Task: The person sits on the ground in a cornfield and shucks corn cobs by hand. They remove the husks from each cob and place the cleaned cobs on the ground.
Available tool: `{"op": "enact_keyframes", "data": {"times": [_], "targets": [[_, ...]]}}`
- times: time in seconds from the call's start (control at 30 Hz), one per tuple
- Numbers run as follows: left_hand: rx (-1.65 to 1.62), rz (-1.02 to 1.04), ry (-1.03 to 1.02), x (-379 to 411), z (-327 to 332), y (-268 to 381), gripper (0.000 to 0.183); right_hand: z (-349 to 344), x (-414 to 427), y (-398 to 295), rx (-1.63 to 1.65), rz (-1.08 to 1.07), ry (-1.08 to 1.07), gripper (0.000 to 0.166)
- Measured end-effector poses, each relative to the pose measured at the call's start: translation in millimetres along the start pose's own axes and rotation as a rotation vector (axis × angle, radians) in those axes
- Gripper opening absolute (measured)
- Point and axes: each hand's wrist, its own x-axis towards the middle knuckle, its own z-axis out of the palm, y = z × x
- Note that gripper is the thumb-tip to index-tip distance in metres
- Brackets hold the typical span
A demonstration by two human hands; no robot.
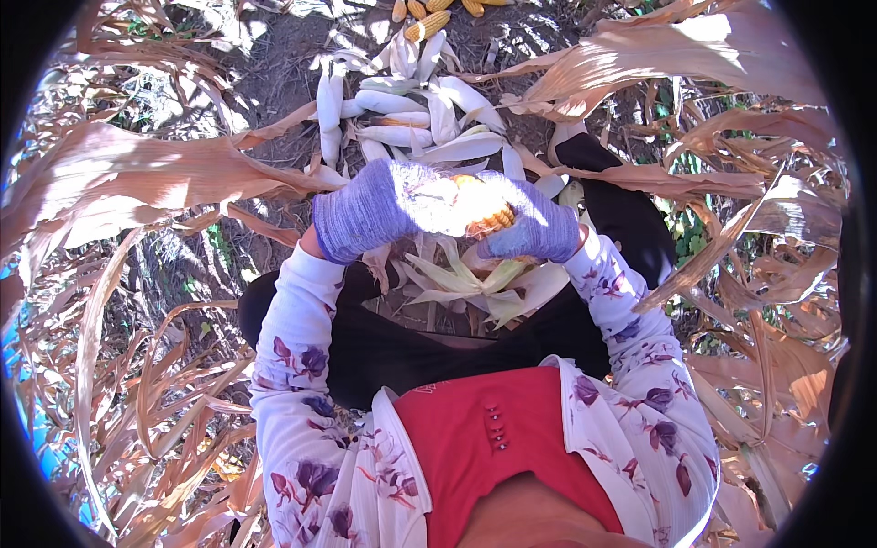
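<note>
Both my hands wear purple knit gloves and meet in front of me around a partly husked ear of corn (495, 220), its yellow-orange kernels exposed. My left hand (373, 209) holds the ear's left side, where bright glare washes out the fingers and any husk there. On the other side, my right hand (538, 216) is wrapped around the cob. Peeled pale-green husks (490, 288) lie spread on the ground just below the hands, between my legs. Beyond the gloves is a pile of ears still in pale husks (394, 120).
Several husked yellow ears (428, 26) lie at the far end of the pile. Long dry corn leaves (171, 175) reach in from the left, and another broad leaf (651, 61) from the upper right. Bare soil (281, 61) shows beside the pile.
</note>
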Motion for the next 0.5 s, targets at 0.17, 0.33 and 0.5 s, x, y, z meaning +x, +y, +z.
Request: {"op": "enact_keyframes", "data": {"times": [0.17,0.33,0.5], "targets": [[0.056,0.085,-0.113,5,-2,11,0.028,1,-8,-9,0.862,0.326,-0.251,0.075],[-0.258,-0.281,-0.132,7,0,23,0.038,14,-6,20,1.293,0.201,-0.460,0.072],[-0.935,-0.235,0.365,8,17,-1,0.028,18,5,4,1.529,0.120,-0.289,0.066]]}}
